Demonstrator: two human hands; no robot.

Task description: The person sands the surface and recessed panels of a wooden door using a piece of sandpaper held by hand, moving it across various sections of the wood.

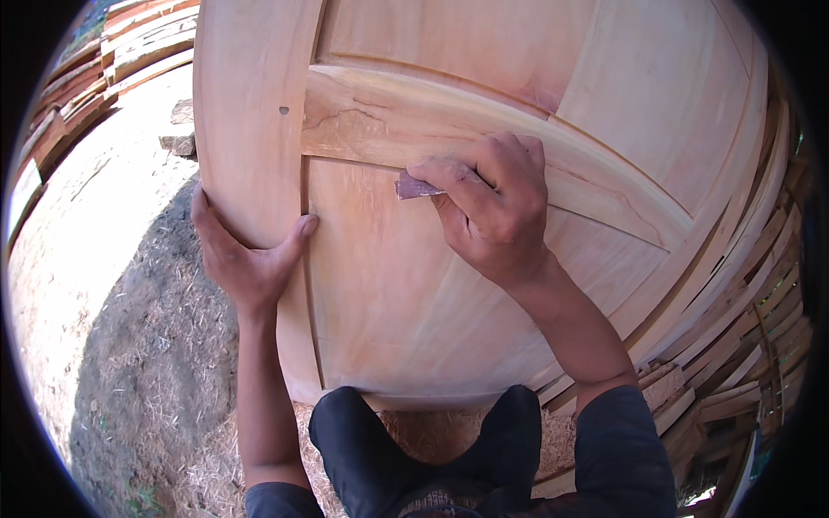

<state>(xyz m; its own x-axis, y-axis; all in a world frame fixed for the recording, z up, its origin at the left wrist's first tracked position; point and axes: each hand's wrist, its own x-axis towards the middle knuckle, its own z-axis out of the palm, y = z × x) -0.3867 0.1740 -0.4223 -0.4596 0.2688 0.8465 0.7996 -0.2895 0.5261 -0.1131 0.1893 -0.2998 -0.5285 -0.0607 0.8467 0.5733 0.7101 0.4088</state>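
A large pale wooden door [414, 293] with recessed panels and a curved cross rail fills the view. My right hand [492, 207] presses a small folded piece of reddish sandpaper [414, 186] against the panel just under the curved rail. My left hand [246, 259] grips the door's left edge, thumb lying on the face beside the panel groove. A small round hole [284, 110] shows in the left stile above that hand.
Stacked wooden planks [121, 52] lie at the upper left and more planks [743, 345] fan out on the right. Bare sandy ground [95, 259] with wood shavings [173, 406] is at the left. My dark-trousered knees [432, 449] are under the door's lower edge.
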